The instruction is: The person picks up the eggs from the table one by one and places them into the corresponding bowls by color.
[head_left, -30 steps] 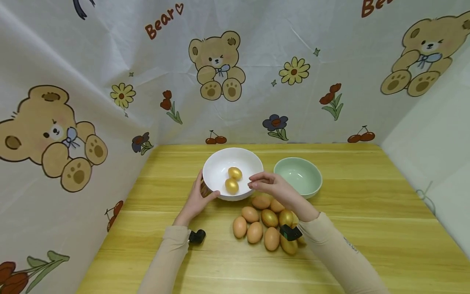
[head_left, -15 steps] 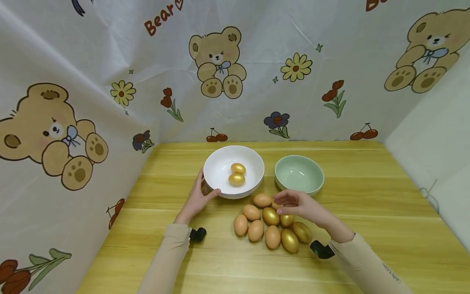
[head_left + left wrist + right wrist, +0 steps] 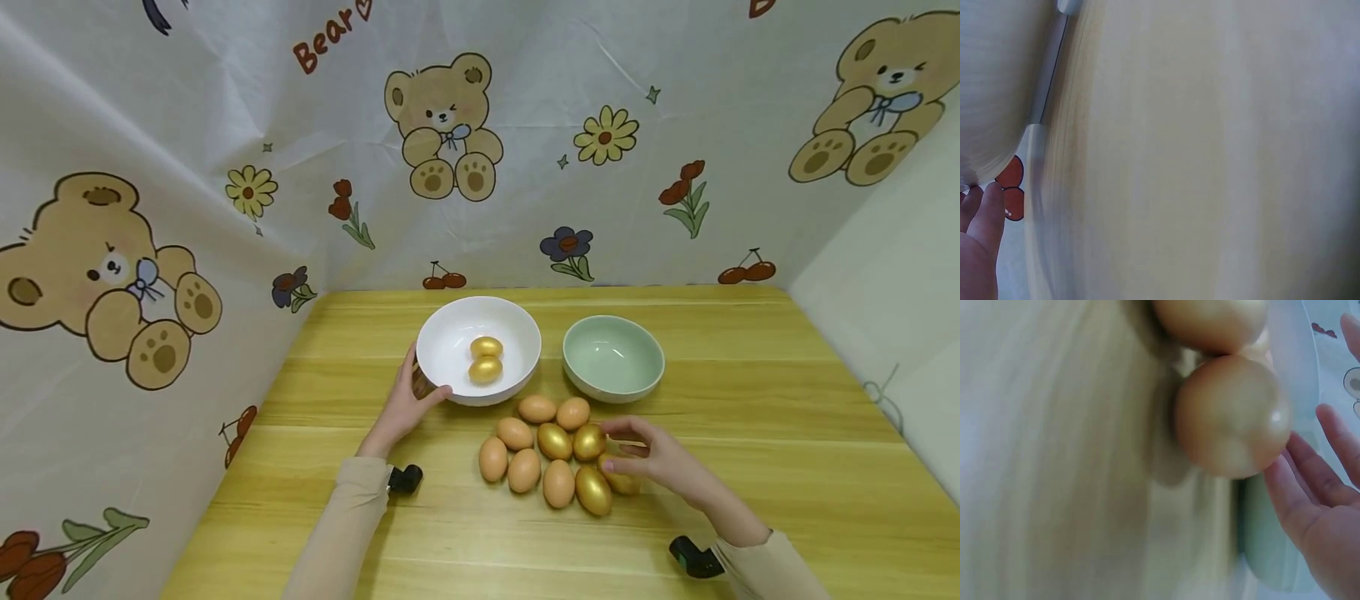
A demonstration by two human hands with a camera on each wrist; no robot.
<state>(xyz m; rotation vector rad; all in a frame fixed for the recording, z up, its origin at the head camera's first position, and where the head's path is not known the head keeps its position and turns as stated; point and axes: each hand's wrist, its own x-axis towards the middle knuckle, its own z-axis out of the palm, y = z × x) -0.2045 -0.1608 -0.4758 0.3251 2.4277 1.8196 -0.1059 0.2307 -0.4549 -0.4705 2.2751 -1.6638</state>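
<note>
My left hand (image 3: 402,410) holds the near left side of a white bowl (image 3: 442,333), thumb at the rim and fingers along the outer wall. Two golden eggs (image 3: 486,369) lie together inside it. At the right end of a group of eggs on the table, my right hand (image 3: 667,465) has its thumb and fingers spread over a golden egg (image 3: 622,482). In the right wrist view, fingertips (image 3: 1279,472) are right at the side of an egg (image 3: 1229,419). The left wrist view shows fingers (image 3: 988,215) against the bowl's outer wall (image 3: 997,81).
A pale green bowl (image 3: 611,358) stands right of the white one. Several brown eggs (image 3: 523,471) and other golden eggs (image 3: 555,442) lie close together in front of both bowls on the wooden table (image 3: 465,550). A bear-print cloth (image 3: 517,250) hangs behind.
My right hand has moved away from the white bowl, right and toward me, down to the golden eggs. The two eggs in the bowl have shifted slightly; the left hand stays on the bowl.
</note>
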